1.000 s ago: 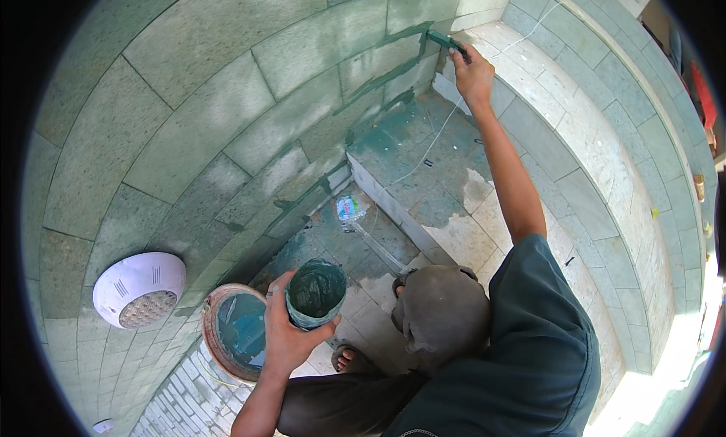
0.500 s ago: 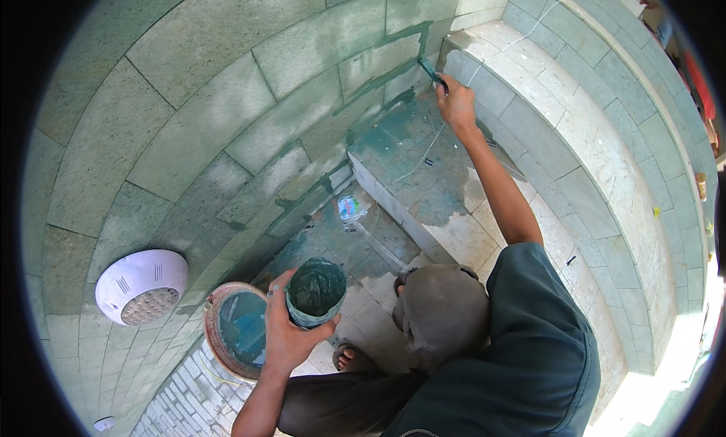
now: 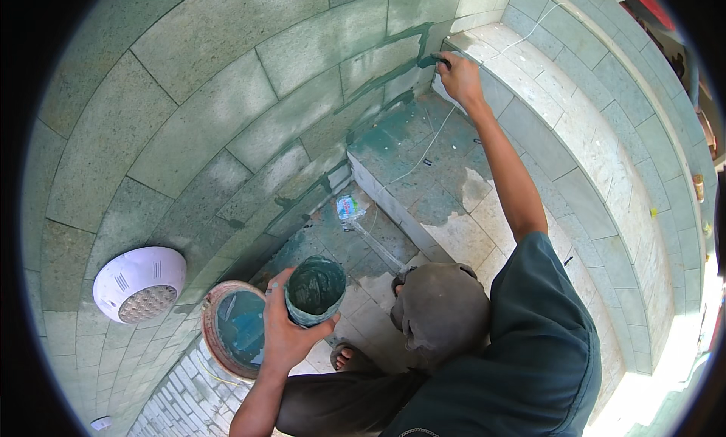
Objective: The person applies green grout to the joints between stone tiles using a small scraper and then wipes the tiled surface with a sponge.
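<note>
My left hand (image 3: 295,331) grips a cup (image 3: 315,289) coated inside with dark green paste, low in front of me. Beside it stands a rust-stained bucket (image 3: 231,320) with teal residue. My right hand (image 3: 460,80) reaches to the corner where the tiled wall (image 3: 197,127) meets the white-topped step (image 3: 560,104), closed on a small green spatula (image 3: 430,60) whose blade is at the wall, partly hidden by my fingers. Smeared green paste (image 3: 404,42) lines the joints around it.
A round white light fitting (image 3: 138,282) projects from the left wall. A lower step (image 3: 431,187) carries paste stains, debris and a loose wire. A small printed packet (image 3: 349,209) lies on the floor. My knee and sandalled foot are below. Red objects sit beyond the upper-right rim.
My right hand moved down along the corner with the spatula, then shifted a little back up. My left hand and the cup stayed nearly still.
</note>
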Demonstrator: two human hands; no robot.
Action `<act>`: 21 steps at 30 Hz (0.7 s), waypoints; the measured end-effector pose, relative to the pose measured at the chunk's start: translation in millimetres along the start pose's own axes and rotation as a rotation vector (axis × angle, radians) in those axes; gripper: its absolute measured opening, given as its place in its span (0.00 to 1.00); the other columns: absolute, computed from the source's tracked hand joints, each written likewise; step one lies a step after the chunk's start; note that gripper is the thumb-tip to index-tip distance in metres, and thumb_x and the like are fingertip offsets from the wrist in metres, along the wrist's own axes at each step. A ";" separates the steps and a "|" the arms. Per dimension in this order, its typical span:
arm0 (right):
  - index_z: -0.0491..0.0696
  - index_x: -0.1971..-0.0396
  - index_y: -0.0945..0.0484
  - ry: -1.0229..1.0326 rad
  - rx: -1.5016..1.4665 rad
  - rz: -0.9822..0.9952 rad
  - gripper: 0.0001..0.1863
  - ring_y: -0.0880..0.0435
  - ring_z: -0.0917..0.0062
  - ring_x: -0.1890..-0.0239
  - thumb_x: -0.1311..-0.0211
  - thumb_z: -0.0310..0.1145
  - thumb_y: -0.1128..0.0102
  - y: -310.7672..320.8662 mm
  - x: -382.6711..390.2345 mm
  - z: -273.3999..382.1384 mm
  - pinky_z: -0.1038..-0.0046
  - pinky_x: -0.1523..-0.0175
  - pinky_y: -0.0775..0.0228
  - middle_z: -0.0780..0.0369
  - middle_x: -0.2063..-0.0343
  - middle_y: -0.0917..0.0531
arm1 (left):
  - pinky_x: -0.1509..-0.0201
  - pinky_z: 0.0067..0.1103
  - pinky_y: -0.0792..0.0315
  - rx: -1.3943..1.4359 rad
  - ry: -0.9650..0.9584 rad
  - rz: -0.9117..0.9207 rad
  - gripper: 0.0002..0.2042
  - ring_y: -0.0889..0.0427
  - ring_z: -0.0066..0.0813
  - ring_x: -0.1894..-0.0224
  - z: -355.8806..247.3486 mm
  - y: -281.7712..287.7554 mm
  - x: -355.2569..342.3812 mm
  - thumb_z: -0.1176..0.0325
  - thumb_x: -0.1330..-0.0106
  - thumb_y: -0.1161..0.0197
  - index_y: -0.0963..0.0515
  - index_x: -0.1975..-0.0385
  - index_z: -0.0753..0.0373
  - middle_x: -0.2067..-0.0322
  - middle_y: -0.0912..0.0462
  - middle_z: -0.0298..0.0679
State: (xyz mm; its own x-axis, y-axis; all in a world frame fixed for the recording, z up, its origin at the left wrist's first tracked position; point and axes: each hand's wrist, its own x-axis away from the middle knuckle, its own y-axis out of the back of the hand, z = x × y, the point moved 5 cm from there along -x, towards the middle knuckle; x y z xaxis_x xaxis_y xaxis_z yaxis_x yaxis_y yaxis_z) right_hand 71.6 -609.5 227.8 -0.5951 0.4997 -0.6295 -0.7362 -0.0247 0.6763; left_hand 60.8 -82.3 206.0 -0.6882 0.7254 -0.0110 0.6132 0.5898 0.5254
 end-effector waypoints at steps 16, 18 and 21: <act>0.47 0.55 0.16 -0.197 -0.347 -0.320 0.13 0.12 0.72 0.68 0.39 0.33 0.37 15.0 -6.3 -7.8 0.72 0.59 0.23 0.56 0.71 0.12 | 0.41 0.24 0.29 0.026 0.017 0.008 0.39 0.21 0.27 0.48 2.8 -0.3 -1.3 0.77 0.56 0.24 0.36 0.39 0.68 0.51 0.22 0.41; 0.46 0.55 0.16 -0.209 -0.466 -0.396 0.13 0.12 0.74 0.69 0.38 0.33 0.38 16.5 2.9 -10.9 0.73 0.60 0.23 0.57 0.72 0.12 | 0.41 0.24 0.29 0.010 0.015 0.008 0.40 0.21 0.27 0.48 3.1 0.4 -1.0 0.77 0.56 0.24 0.36 0.39 0.68 0.51 0.22 0.41; 0.47 0.54 0.16 -0.209 -0.423 -0.394 0.13 0.13 0.76 0.70 0.37 0.33 0.38 6.0 16.9 -9.4 0.74 0.61 0.24 0.57 0.73 0.13 | 0.41 0.25 0.29 -0.003 0.018 0.011 0.40 0.21 0.27 0.48 1.7 -0.5 -1.6 0.77 0.56 0.24 0.36 0.39 0.68 0.50 0.22 0.41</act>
State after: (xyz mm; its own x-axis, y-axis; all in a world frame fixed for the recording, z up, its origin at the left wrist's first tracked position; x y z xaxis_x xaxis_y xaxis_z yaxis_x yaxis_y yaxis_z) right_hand 54.1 -609.3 217.7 -0.2076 0.6991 -0.6842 -0.9776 -0.1236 0.1704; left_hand 62.3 -83.2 204.3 -0.6886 0.7251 0.0100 0.6195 0.5810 0.5280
